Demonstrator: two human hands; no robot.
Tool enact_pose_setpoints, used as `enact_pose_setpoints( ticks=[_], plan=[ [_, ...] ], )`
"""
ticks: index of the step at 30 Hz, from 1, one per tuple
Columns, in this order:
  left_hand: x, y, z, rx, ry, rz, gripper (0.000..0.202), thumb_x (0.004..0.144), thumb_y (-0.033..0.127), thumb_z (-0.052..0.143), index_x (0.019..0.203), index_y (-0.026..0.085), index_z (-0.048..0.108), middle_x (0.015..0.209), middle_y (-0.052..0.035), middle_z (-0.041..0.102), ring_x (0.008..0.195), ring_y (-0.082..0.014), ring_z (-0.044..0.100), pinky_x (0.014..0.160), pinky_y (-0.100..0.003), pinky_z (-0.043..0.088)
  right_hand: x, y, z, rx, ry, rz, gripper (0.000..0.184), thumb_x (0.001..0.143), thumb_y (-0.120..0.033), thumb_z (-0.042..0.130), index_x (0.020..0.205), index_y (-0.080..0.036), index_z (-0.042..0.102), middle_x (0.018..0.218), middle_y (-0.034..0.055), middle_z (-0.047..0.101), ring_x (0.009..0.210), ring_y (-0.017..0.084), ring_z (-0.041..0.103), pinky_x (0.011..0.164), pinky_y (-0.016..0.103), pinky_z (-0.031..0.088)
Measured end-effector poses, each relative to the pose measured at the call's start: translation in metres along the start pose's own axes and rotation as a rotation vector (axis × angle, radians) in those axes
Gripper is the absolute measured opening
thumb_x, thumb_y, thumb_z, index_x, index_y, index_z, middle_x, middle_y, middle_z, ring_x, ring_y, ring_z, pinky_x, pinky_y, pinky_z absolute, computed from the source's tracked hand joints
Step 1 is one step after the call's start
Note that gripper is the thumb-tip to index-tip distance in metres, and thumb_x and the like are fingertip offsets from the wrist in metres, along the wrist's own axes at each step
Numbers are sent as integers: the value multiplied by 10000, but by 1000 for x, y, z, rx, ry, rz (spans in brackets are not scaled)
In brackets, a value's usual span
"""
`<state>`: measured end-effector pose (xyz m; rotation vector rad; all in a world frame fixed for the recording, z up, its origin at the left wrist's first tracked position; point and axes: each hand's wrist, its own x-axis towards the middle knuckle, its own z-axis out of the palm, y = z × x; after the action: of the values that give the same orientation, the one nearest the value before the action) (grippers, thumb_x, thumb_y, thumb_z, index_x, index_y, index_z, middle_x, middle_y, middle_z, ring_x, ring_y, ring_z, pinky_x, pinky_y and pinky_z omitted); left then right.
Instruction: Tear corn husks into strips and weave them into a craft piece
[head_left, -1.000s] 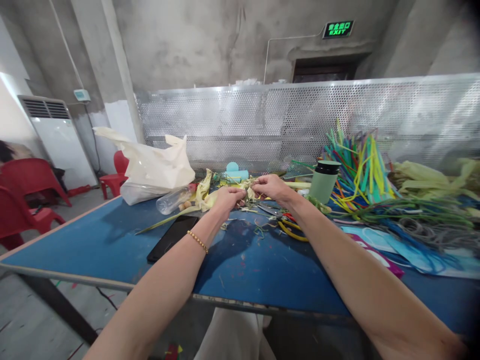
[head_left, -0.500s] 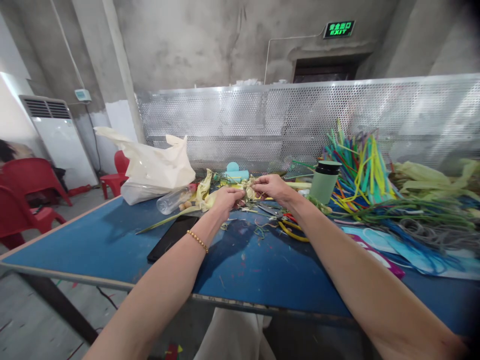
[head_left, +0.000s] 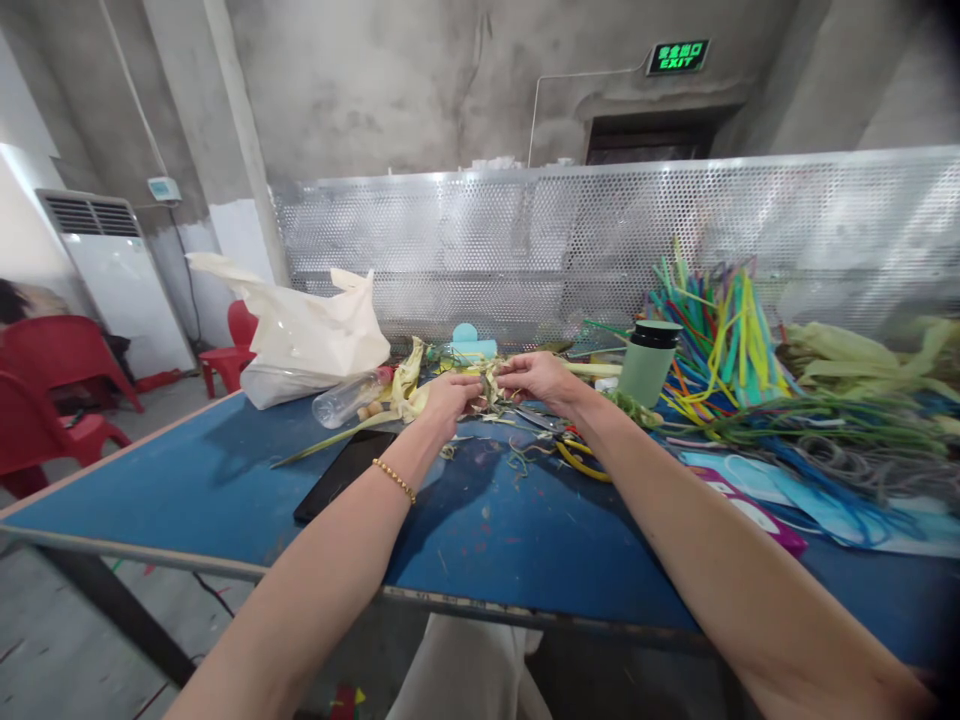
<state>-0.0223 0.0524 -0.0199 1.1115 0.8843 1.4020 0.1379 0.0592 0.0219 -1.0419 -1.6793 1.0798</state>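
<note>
Both my arms reach out over a blue table (head_left: 225, 480). My left hand (head_left: 448, 398) and my right hand (head_left: 537, 376) meet at the table's far middle, fingers pinched on a small piece of pale yellow-green leaf strips (head_left: 491, 385) held between them. More pale leaf strips (head_left: 409, 385) lie just left of my left hand. A beaded bracelet (head_left: 394, 480) circles my left wrist. What the piece is exactly stays too small to tell.
A black phone (head_left: 345, 475) lies left of my left arm. A clear plastic bottle (head_left: 349, 398) and a white plastic bag (head_left: 311, 335) sit behind it. A green cup (head_left: 649, 362), coloured strips (head_left: 720, 330), scissors (head_left: 577, 450) and red chairs (head_left: 52, 390) surround the spot.
My two hands have drawn slightly closer together on the leaf piece and shifted a little. Nothing else on the table has moved.
</note>
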Motion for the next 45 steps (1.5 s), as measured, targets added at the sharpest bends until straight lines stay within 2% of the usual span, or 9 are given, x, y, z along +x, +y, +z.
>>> enact_pose_setpoints(
  ticks=[5, 13, 21, 28, 36, 41, 45],
  plan=[
    [0, 0, 2, -6, -22, -6, 129, 570, 67, 743, 676, 89, 672, 623, -41, 653, 473, -101, 580, 500, -226, 406, 3, 6, 2, 98, 55, 24, 299, 570, -134, 820, 809, -133, 640, 610, -13, 635, 499, 91, 562, 433, 193, 452],
    [-6, 3, 5, -39, -4, -29, 138, 605, 28, 690, 722, 89, 652, 602, -31, 643, 479, -125, 596, 532, -256, 442, 7, 14, 4, 150, 14, 19, 236, 586, -209, 818, 728, -114, 656, 577, -6, 605, 497, 77, 538, 439, 186, 433],
    [-4, 0, 3, -12, -59, 24, 112, 624, 73, 731, 704, 92, 655, 625, -36, 650, 511, -112, 600, 519, -227, 409, 11, 21, 7, 159, 63, 27, 307, 535, -269, 843, 726, -132, 644, 579, -27, 613, 478, 67, 509, 422, 189, 356],
    [-4, 0, 3, 3, -5, 28, 129, 662, 31, 679, 724, 106, 596, 582, -6, 619, 494, -117, 612, 490, -210, 398, 16, 28, 11, 196, 105, 50, 340, 460, -312, 875, 647, -120, 664, 515, -22, 596, 461, 66, 483, 437, 201, 346],
    [-1, -4, 3, 13, -8, 34, 123, 641, 55, 706, 681, 107, 602, 581, -14, 612, 499, -108, 599, 483, -204, 374, 13, 27, 10, 204, 23, 94, 274, 524, -273, 859, 674, -121, 688, 574, 20, 645, 490, 93, 535, 444, 214, 357],
    [-4, -1, 2, 16, -30, 17, 137, 615, 94, 724, 662, 116, 597, 572, -1, 587, 489, -95, 557, 490, -215, 366, 13, 24, 12, 215, 50, 109, 218, 555, -226, 842, 658, -123, 680, 589, 17, 651, 515, 99, 547, 483, 227, 390],
    [-3, 2, 0, 14, 3, 22, 173, 598, 165, 750, 720, 126, 633, 614, 7, 585, 512, -81, 518, 476, -214, 327, 13, 24, 12, 210, 86, 95, 227, 549, -233, 843, 633, -123, 663, 557, -4, 619, 510, 87, 517, 487, 224, 374]
  ],
)
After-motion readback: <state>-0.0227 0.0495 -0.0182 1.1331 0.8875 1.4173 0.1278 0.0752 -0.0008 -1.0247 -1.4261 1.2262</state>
